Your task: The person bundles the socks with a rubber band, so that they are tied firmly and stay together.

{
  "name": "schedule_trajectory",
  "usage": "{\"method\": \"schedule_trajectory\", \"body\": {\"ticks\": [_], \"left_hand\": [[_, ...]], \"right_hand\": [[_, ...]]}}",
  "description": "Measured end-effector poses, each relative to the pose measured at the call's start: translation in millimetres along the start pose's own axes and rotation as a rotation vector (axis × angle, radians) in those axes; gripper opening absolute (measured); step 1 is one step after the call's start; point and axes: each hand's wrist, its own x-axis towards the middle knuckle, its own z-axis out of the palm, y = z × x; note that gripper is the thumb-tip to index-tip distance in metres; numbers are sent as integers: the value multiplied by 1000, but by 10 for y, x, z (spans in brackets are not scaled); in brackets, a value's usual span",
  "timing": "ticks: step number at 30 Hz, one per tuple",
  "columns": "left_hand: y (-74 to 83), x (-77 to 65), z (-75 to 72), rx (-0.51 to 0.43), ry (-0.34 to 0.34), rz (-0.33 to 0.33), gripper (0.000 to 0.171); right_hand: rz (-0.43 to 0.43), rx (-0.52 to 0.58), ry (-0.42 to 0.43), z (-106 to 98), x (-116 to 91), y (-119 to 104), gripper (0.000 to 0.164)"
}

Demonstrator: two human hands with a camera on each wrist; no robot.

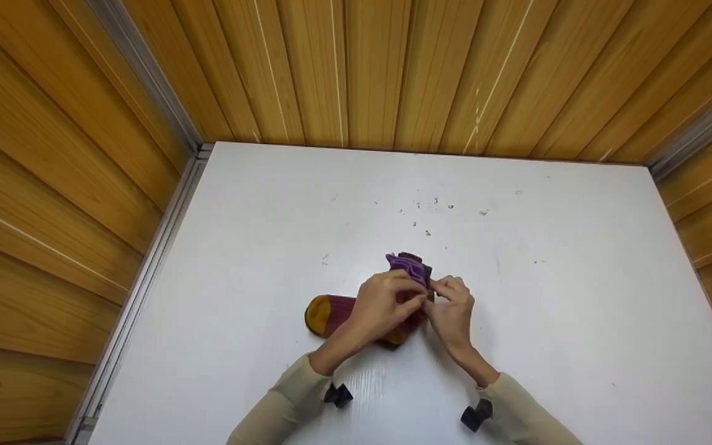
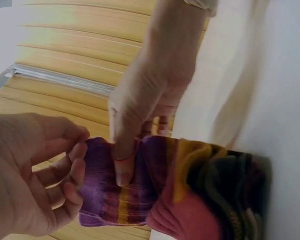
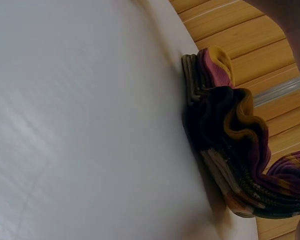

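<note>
A stack of striped socks (image 1: pixel 337 312) in purple, maroon, mustard and dark tones lies on the table, a mustard toe end pointing left. Its purple cuff (image 2: pixel 97 175) stands raised between the two hands. At the cuff's upper corner, my left hand (image 1: pixel 381 303) pinches the edge with thumb and fingertips. My right hand (image 1: pixel 455 315) grips the raised sock part, its thumb (image 2: pixel 124 170) laid flat across the stripes and its fingers mostly hidden behind. From the right wrist, the sock layers (image 3: pixel 250 185) show as wavy folds, dark ones undermost.
The white table (image 1: pixel 238 235) carries small dark scuff marks (image 1: pixel 428 233) beyond the socks. Wood-plank walls (image 1: pixel 368 74) close it in at the back and both sides, with a metal rail (image 1: pixel 146 296) along the left edge. Dark camera mounts (image 1: pixel 339 395) sit at both wrists.
</note>
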Motion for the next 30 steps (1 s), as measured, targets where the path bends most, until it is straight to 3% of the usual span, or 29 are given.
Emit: {"method": "schedule_trajectory", "body": {"ticks": [5, 10, 15, 19, 22, 26, 30], "left_hand": [[-10, 12, 73, 148, 52, -65, 7], [3, 42, 68, 228, 23, -75, 6], [-19, 26, 77, 212, -9, -51, 9], [-33, 32, 106, 141, 33, -75, 12], [-40, 40, 133, 145, 79, -101, 11], [-35, 49, 179, 255, 138, -106, 8], [-4, 53, 202, 372, 156, -90, 6]], "right_hand": [[-82, -64, 6, 53, -11, -10, 19], [-79, -130, 22, 55, 29, 2, 13], [-69, -161, 27, 47, 72, -1, 10], [-99, -215, 19, 58, 72, -18, 10], [-116, -242, 13, 64, 61, -28, 14], [-130, -263, 0, 65, 44, -38, 24], [-158, -267, 6, 63, 35, -44, 21]]}}
